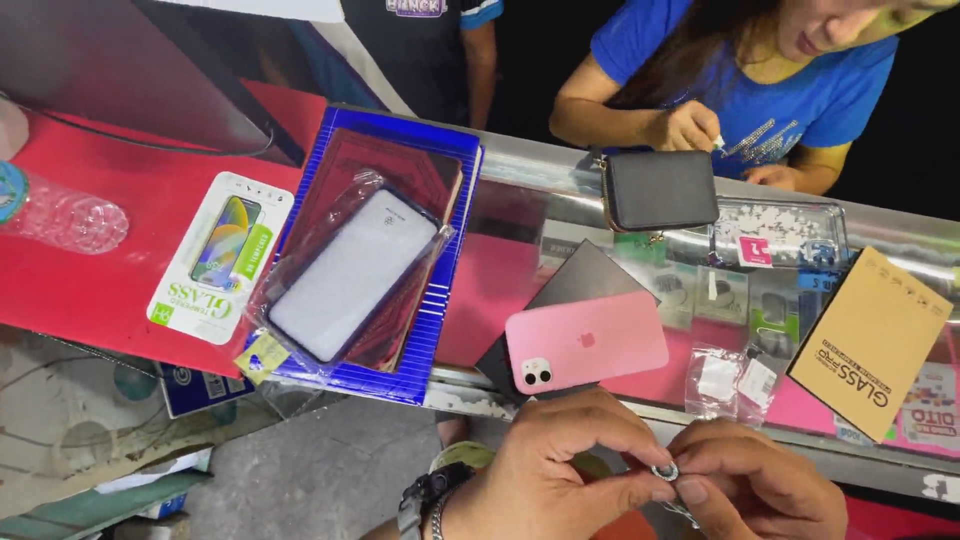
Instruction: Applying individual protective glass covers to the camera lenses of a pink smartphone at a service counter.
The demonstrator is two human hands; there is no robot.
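A small silvery ring [665, 471] is pinched between the fingertips of both hands at the near edge of the scene. The grip of the left hand [560, 470] is closed on the ring from the left, thumb and forefinger together on it. The grip of the right hand [760, 485] is closed on it from the right, the thumb pressed against its side. A watch and a bracelet [425, 498] are worn on the left wrist.

Just beyond the hands, a pink phone [585, 342] is laid face down on the glass desk [520, 270], partly over a black flat box [585, 280]. To its right, two small clear packets [735, 380] are seen, and farther right a brown cardboard packet [870, 340]. A black wallet [660, 188] and a clear phone case [780, 232] lie at the far side of the desk.

To the left, a phone wrapped in clear plastic [350, 275] rests on a blue tray [430, 340]. Left of that, a white and green screen-protector packet [220, 255] lies on a red surface [70, 290], with a clear plastic bottle [60, 215] at the far left.

On the far side of the desk, a person in a blue shirt [760, 100] is seen leaning in, something small and white held in one hand [685, 128].
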